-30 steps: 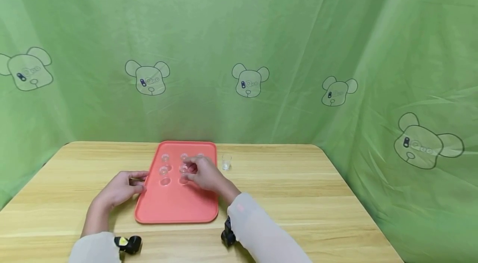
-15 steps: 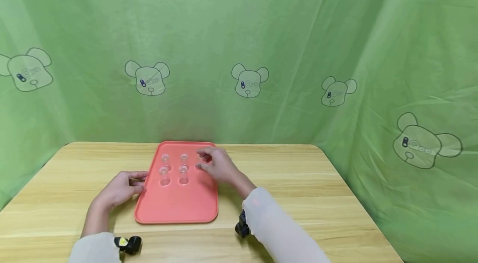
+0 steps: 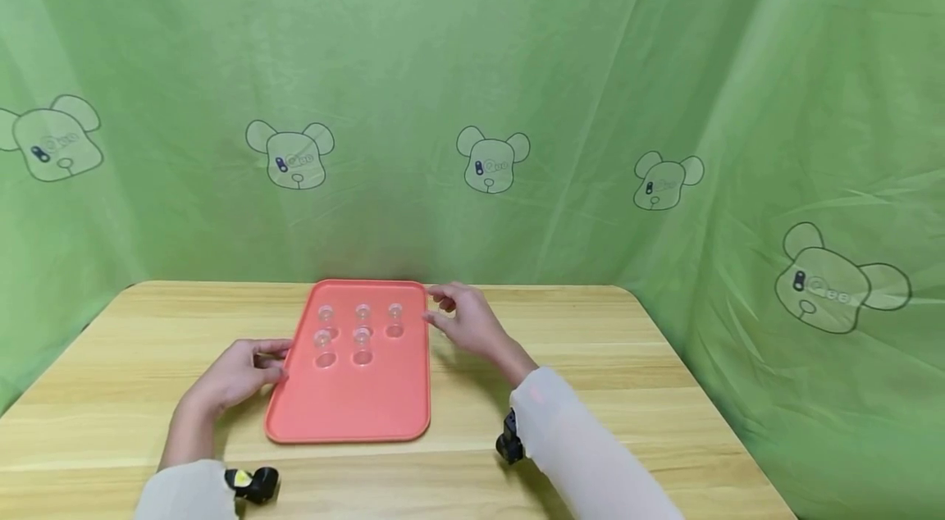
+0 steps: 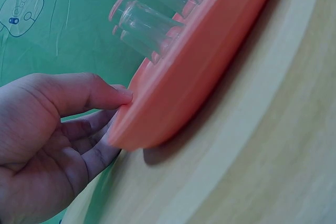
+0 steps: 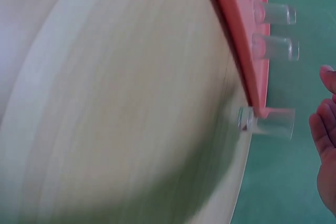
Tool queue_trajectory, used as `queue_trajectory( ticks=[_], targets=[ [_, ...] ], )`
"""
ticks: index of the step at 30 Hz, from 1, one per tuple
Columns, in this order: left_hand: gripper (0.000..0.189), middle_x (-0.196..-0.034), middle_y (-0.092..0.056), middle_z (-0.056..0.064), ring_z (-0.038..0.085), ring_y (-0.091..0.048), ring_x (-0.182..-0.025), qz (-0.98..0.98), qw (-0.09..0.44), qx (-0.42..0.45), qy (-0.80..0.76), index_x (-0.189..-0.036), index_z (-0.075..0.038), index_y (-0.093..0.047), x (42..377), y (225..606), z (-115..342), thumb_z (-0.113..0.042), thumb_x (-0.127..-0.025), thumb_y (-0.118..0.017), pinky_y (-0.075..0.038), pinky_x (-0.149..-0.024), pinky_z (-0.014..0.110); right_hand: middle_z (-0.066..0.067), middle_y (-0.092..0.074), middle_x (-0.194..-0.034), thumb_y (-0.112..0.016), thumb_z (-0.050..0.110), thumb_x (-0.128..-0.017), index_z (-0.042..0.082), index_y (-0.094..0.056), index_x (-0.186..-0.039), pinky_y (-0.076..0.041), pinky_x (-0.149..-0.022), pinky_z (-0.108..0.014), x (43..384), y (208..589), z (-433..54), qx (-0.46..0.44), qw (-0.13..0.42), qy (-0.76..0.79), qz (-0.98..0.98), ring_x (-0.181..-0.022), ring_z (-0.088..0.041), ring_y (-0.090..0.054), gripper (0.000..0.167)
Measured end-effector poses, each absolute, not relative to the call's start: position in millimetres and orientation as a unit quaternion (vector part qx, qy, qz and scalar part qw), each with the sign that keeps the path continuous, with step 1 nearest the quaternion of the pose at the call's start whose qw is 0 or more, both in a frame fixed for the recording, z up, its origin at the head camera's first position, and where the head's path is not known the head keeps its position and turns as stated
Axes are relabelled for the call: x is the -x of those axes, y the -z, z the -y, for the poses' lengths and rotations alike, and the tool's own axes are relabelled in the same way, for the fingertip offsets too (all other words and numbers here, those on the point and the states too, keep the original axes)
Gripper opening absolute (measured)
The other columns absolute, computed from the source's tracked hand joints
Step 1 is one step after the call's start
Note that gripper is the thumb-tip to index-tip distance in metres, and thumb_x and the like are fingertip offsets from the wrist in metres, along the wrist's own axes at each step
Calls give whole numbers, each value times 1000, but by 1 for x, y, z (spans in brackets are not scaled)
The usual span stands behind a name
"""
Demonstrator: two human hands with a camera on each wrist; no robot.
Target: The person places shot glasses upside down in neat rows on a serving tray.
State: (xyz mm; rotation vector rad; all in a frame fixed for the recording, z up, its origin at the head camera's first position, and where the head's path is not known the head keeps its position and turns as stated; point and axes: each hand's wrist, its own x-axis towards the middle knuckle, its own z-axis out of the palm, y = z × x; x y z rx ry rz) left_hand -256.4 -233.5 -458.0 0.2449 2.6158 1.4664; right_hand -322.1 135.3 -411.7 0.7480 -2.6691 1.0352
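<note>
My left hand (image 3: pixel 235 376) holds the left rim of a coral-red tray (image 3: pixel 347 405). In the left wrist view the hand (image 4: pixel 42 129) pinches that rim, with a digit on top and other fingers below. On the tray stand several small clear glasses, among them a front middle glass (image 3: pixel 362 338) and a back right glass (image 3: pixel 395 312). My right hand (image 3: pixel 472 323) hovers just off the tray's right edge, thumb and fingers apart. In the right wrist view a lone clear glass (image 5: pixel 273 123) stands on the table beside the tray, apart from the hand (image 5: pixel 326 124); the hand mostly hides it in the head view.
A light wooden table (image 3: pixel 591 389) carries the tray near its back edge. Behind and to the right hangs a green curtain (image 3: pixel 399 93) with bear-head prints. Black wrist cameras (image 3: pixel 254 485) sit near both sleeves.
My right hand has let go of the front middle glass and moved right, past the back right glass, to beyond the tray's right edge. The left hand and tray have stayed in place.
</note>
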Motion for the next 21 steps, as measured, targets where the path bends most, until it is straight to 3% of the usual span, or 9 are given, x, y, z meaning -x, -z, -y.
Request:
queue_trajectory(
  ticks=[6, 10, 16, 21],
  targets=[
    [52, -131, -63, 29, 29, -68, -105, -869, 67, -81, -483, -140, 13, -53, 257, 458, 234, 1, -91, -66, -55, -85, 28, -16, -68, -110, -77, 17, -92, -2, -67, -129, -55, -87, -39, 324, 416, -148, -240, 98, -326, 909, -95, -23, -61, 42],
    [52, -130, -64, 28, 28, -67, -105, -870, 66, -79, -482, -140, 13, -53, 257, 458, 235, 0, -91, -67, -55, -85, 30, -13, -67, -110, -77, 20, -93, 1, -66, -131, -54, -87, -39, 327, 421, -153, -232, 98, -314, 915, -97, -22, -60, 44],
    [52, -131, -63, 29, 29, -67, -106, -867, 68, -77, -488, -140, 13, -53, 256, 458, 234, 2, -91, -66, -56, -86, 29, -17, -64, -124, -79, 22, -91, 0, -59, -140, -53, -96, -43, 331, 429, -157, -210, 60, -309, 926, -112, -29, -60, 57],
    [52, -131, -63, 29, 31, -67, -107, -866, 67, -78, -489, -140, 13, -53, 255, 458, 234, 1, -91, -66, -57, -90, 38, -21, -62, -127, -81, 18, -90, -3, -52, -145, -52, -98, -46, 334, 436, -155, -207, 33, -317, 925, -113, -32, -59, 66]
  ],
)
